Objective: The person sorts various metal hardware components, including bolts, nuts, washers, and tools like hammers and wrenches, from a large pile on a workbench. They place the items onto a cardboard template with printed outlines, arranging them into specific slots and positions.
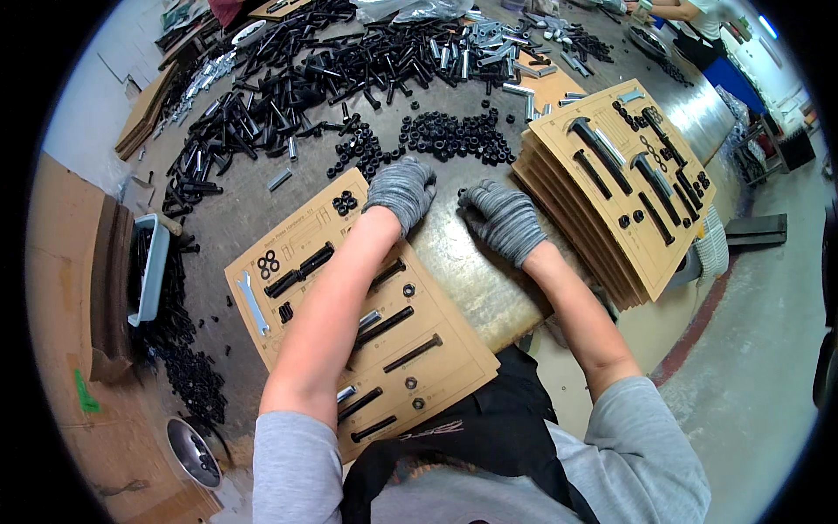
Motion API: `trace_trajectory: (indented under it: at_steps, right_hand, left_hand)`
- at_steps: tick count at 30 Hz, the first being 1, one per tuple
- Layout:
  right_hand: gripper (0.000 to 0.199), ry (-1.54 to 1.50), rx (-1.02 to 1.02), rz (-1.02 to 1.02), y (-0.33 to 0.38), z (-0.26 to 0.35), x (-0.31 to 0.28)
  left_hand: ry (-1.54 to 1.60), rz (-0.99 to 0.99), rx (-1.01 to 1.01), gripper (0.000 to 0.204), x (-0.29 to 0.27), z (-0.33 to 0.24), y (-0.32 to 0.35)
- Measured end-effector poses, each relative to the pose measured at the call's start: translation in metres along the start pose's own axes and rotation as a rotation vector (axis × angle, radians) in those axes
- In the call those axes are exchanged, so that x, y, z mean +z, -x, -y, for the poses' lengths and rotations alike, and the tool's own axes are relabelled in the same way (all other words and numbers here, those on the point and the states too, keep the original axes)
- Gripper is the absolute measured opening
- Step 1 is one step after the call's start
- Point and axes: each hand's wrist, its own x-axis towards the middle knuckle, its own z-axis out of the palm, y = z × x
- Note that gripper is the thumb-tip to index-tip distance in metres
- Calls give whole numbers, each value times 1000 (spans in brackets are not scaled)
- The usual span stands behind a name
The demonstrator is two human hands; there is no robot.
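Note:
Both my hands wear grey striped knit gloves. My left hand [403, 194] is closed with curled fingers at the near edge of a heap of black nuts [454, 135]; what it holds, if anything, is hidden. My right hand [504, 218] has its fingers pinched together just above the bare metal, with something small and dark by the fingertips that I cannot make out. Under my left forearm lies a brown cardboard sheet [463, 358] bearing black bolts [414, 353], nuts [408, 290], black rings [268, 262], silver sleeves and a flat wrench [253, 302]. My forearm covers its middle.
At the right rises a stack of similar cardboard sheets [572, 229], its top one carrying hardware. Black bolts [288, 96] and silver sleeves [498, 51] heap across the metal table's far side. A light-blue bin [155, 271] and a metal bowl [194, 452] stand left. Another person [698, 17] is far right.

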Motion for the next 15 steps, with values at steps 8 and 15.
trace_trajectory:
  at_steps: [8,15]
  right_hand:
    - [56,-141,326,28,-4,4,-6]
    - [26,156,264,278,-38,8,1]
  left_hand:
    - [75,34,-39,23,-2,-4,-4]
    - [382,-221,-86,26,-79,22,74]
